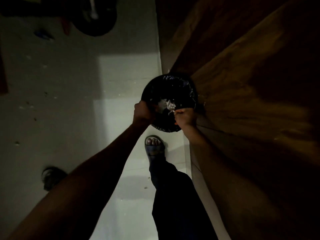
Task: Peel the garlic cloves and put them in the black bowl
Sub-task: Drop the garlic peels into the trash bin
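Head view: gripping black-lined bin rim with left hand, right hand clenched, contents unclear; emptying white peels steadily, keeping liner taut.

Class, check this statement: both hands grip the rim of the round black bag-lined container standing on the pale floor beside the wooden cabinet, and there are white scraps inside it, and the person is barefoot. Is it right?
Not quite. The head view shows a sandal on the foot, so the person is not barefoot. The rest holds: the left hand and right hand grip the rim of the black bag-lined container on the pale floor beside the wooden cabinet, with white scraps inside.
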